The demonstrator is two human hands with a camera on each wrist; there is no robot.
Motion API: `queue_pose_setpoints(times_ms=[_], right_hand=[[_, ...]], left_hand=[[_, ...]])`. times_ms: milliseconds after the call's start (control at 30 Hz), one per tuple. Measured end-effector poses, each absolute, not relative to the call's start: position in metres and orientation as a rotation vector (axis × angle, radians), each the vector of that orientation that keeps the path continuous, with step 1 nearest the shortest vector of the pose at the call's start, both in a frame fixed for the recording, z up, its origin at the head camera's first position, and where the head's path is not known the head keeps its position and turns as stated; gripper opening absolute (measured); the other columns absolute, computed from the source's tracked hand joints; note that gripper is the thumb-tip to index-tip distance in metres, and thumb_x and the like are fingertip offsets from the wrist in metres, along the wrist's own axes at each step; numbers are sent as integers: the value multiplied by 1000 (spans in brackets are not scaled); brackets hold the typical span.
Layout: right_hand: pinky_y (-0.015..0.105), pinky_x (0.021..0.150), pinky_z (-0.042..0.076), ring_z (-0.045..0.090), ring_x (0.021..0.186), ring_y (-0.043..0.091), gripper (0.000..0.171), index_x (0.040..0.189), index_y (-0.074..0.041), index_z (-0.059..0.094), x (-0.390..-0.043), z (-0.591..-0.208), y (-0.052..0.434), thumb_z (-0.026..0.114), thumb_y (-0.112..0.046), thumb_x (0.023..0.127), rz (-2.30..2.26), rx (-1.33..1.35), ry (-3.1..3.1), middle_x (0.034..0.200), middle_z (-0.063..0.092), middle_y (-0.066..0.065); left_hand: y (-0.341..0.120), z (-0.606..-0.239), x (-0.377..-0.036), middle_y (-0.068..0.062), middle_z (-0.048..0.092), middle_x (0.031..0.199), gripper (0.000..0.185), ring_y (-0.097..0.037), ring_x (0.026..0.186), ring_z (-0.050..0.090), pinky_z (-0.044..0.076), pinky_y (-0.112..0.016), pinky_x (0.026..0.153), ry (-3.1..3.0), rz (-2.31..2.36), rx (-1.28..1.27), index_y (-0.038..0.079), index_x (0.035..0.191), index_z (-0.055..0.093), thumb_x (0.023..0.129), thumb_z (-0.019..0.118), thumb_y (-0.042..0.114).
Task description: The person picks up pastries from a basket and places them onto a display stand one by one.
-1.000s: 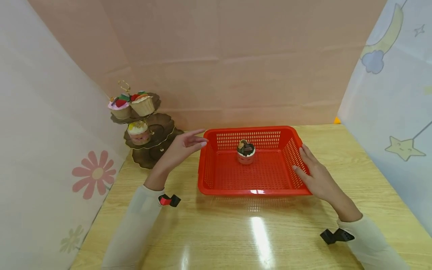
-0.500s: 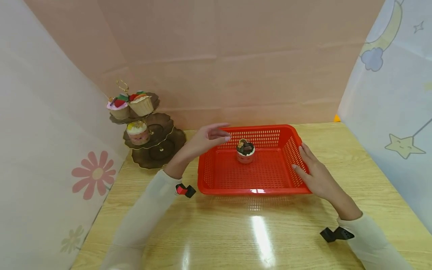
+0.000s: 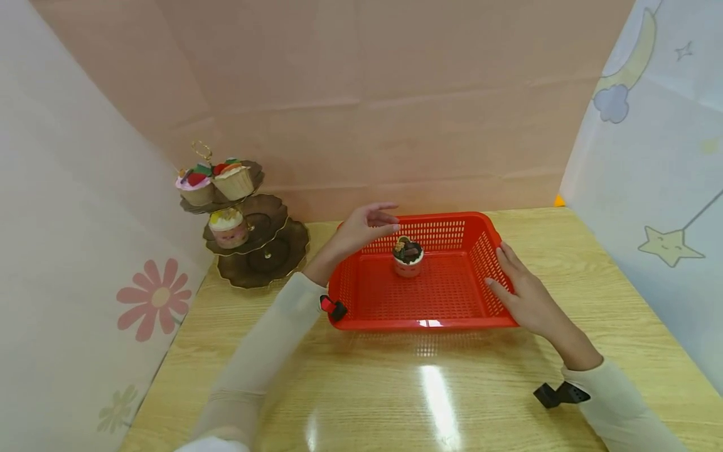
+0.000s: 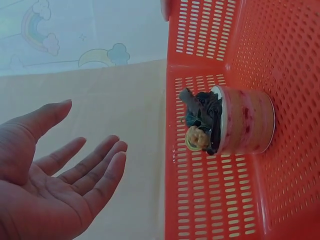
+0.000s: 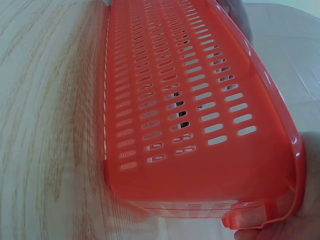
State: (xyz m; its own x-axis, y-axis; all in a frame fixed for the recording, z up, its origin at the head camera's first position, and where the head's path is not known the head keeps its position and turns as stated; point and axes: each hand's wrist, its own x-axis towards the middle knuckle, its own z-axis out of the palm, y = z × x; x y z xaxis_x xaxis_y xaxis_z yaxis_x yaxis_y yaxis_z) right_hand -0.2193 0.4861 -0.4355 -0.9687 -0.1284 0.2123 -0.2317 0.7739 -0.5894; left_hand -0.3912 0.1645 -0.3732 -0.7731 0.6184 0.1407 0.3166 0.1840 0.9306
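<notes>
- One red perforated plastic basket is set on the light wooden table, roughly at centre, close to the pink back wall.
- One cupcake with dark chocolate topping in a pink-and-white cup is seen upright inside the basket, on its floor toward the far wall, alone there.
- The left hand is held over the basket's far-left corner, fingers loosely extended and apart, palm free; nothing is gripped. In the left wrist view the palm is seen bare, with the cupcake just beyond the fingertips, not touched.
- The right hand is laid flat against the outside of the basket's right wall, fingers straight along it; the wall is touched, not clasped. In the right wrist view the basket's side fills the frame, with the edge of the hand at its lower-right corner.
- One three-tier brown scalloped metal stand with a gold loop handle is placed at the table's far left, well apart from the basket.
- Three cupcakes are counted on the stand: two on the top tier, one pink-frosted and one in a cream wrapper with orange and red topping; one yellow-topped on the middle tier.
- Bottom tier: nothing visible on it.
</notes>
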Motion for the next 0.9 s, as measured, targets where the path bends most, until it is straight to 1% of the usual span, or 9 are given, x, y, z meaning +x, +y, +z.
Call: queue_pose_setpoints(times_ms=[167, 267, 400, 500, 633, 767, 900], right_hand=[[69, 113, 17, 12, 149, 52, 73, 157, 9, 13, -218, -433, 485, 50, -29, 108, 965, 278, -2811, 168, 1, 22], [70, 113, 17, 12, 148, 53, 73, 157, 8, 13, -218, -433, 486, 50, -29, 108, 969, 268, -2815, 168, 1, 22], [70, 113, 19, 13, 148, 53, 72, 157, 9, 14, -218, -435, 486, 51, -29, 108, 965, 271, -2817, 168, 1, 21], [70, 113, 19, 12, 149, 52, 73, 157, 9, 14, -219, -437, 486, 51, -30, 108, 962, 275, -2820, 168, 2, 21], [71, 113, 18, 12, 148, 53, 74, 158, 6, 12, -218, -437, 486, 51, -30, 108, 970, 266, -2821, 168, 1, 21], [71, 113, 18, 12, 149, 52, 74, 158, 7, 12, -219, -436, 487, 51, -30, 108, 964, 273, -2812, 168, 1, 21], [70, 113, 18, 12, 149, 52, 74, 158, 8, 13, -219, -435, 486, 51, -30, 108, 958, 276, -2815, 168, 1, 22]], left_hand=[[174, -376, -399, -9, 72, 116, 54, -20, 105, 69, 54, -37, 95, 2239, 1578, 909, 13, 145, 56, 95, 74, 19], [180, -382, -405, -11, 71, 118, 55, -22, 108, 67, 53, -37, 96, 2262, 1537, 934, 12, 145, 55, 95, 75, 20], [187, -394, -414, -15, 67, 125, 55, -26, 114, 64, 53, -39, 97, 2293, 1456, 926, 11, 144, 56, 94, 76, 20], [189, -403, -420, -16, 62, 134, 61, -28, 121, 61, 53, -39, 97, 2320, 1350, 928, 10, 146, 53, 91, 78, 19], [191, -411, -426, -15, 54, 145, 71, -31, 129, 56, 52, -39, 100, 2323, 1208, 944, 8, 150, 46, 88, 81, 14], [192, -412, -428, -15, 53, 146, 75, -30, 131, 53, 50, -40, 103, 2306, 1111, 887, 6, 148, 45, 85, 84, 12], [193, -416, -428, -16, 52, 146, 80, -30, 134, 51, 48, -40, 105, 2269, 1014, 832, 5, 150, 42, 83, 86, 15]])
